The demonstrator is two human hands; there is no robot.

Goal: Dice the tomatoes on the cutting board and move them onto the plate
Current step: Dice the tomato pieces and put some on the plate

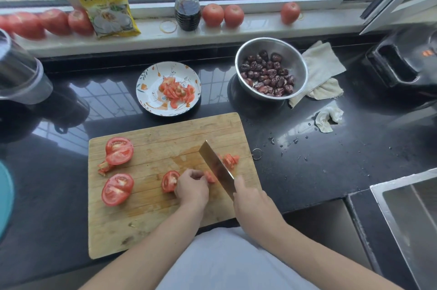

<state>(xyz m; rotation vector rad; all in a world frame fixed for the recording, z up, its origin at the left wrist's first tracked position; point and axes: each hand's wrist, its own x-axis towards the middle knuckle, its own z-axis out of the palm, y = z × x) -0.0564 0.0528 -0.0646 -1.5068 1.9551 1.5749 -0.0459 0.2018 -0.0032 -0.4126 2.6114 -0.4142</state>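
My right hand (248,197) grips the handle of the knife (216,166), its blade down on the cutting board (165,223); the handle itself is hidden in my fist. My left hand (191,186), fingers curled, pins the tomato half (169,181) I'm slicing, so dicing is under way. Next I'd judge another cut just beside my fingertips, carefully. Cut pieces (230,159) lie beyond the blade, partly hidden. Two more tomato halves (118,171) wait left. The plate (146,81) beyond already holds some dice.

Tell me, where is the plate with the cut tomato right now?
In the head view the plate sits on the dark counter just beyond the cutting board, left of the steel bowl of dates.
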